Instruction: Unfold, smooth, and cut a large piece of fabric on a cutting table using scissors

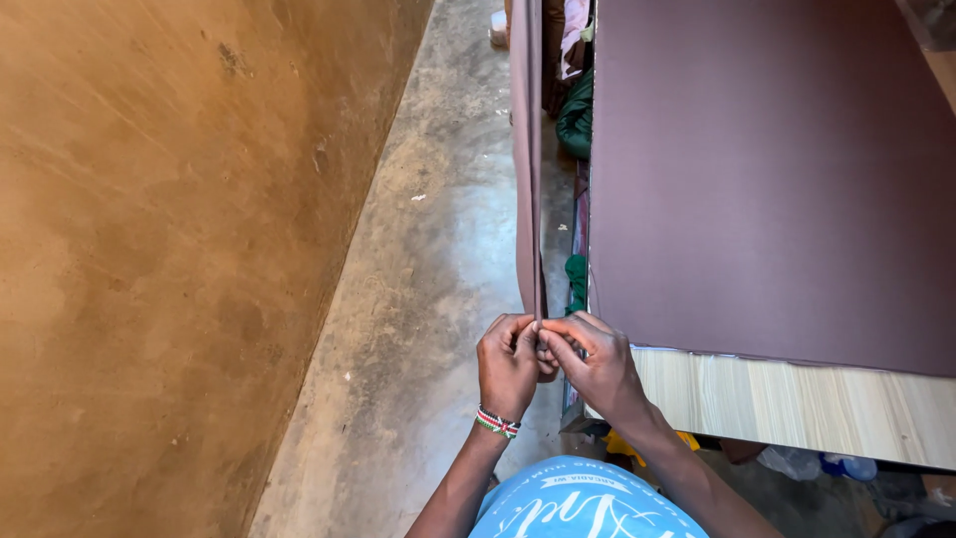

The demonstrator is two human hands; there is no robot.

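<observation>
Pinching together, left hand [508, 364] and right hand [596, 367] on maroon cloth [527, 179] edge.

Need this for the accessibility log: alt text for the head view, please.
Seen from above, a person's left hand and right hand pinch the near edge of a maroon cloth between fingertips. The cloth covers a pale wooden table and hangs down its side. A concrete floor runs alongside an ochre wall.

Tailoring workshop: maroon fabric [777, 179] over wooden cutting table [797, 403].
</observation>
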